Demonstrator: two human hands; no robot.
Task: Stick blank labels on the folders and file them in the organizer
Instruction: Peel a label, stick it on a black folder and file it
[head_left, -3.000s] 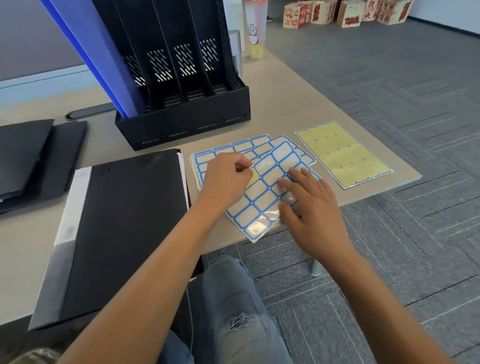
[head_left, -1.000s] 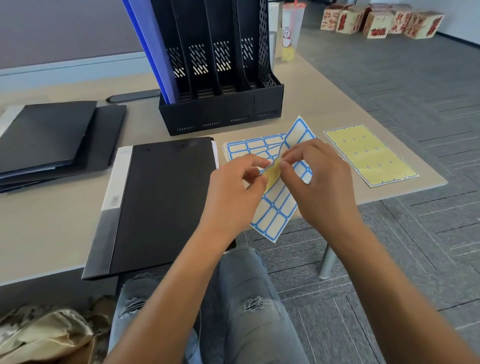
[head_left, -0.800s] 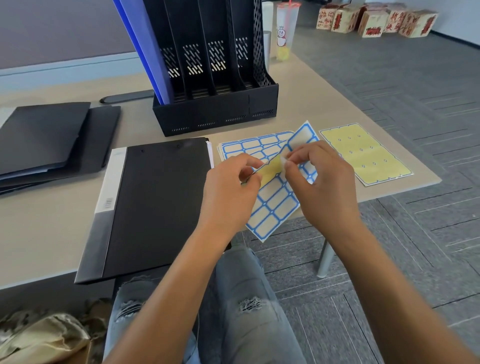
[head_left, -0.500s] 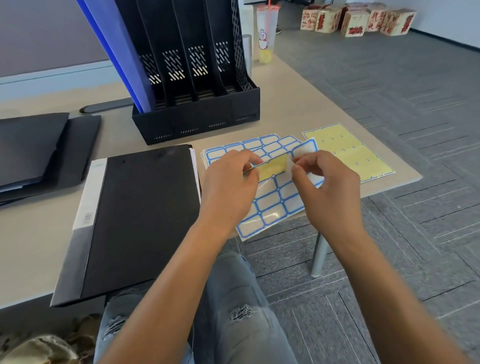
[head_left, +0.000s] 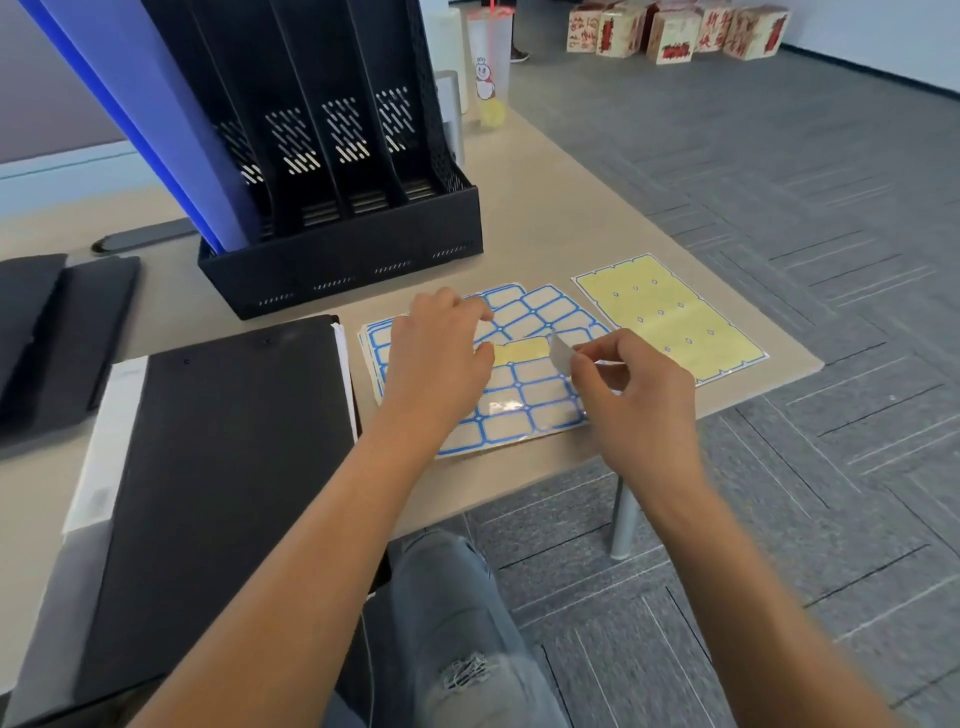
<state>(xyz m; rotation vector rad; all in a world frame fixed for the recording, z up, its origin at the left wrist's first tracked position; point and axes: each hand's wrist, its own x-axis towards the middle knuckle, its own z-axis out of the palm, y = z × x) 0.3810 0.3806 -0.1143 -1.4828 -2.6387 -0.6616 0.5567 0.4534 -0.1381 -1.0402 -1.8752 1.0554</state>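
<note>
A sheet of blue-bordered blank labels (head_left: 530, 395) lies on the table near its front edge, with one yellow bare patch where a label is gone. My right hand (head_left: 628, 400) pinches a single peeled label (head_left: 560, 353) just above the sheet. My left hand (head_left: 441, 358) hovers over the sheet's left part, fingers loosely curled, holding nothing. A black folder with a pale spine (head_left: 218, 467) lies flat to the left of the sheet. The black organizer (head_left: 343, 260) stands behind, with a blue folder (head_left: 156, 119) in its leftmost slot.
A used yellow backing sheet (head_left: 670, 317) lies at the table's right corner. More dark folders (head_left: 52, 322) are stacked at the far left. A plastic drink cup (head_left: 488, 67) stands behind the organizer. Cardboard boxes (head_left: 675, 31) sit on the floor far away.
The label sheet, held up in both hands a second ago, now lies flat on the table. My right hand has pulled one label free; my left hand has let go of the sheet.
</note>
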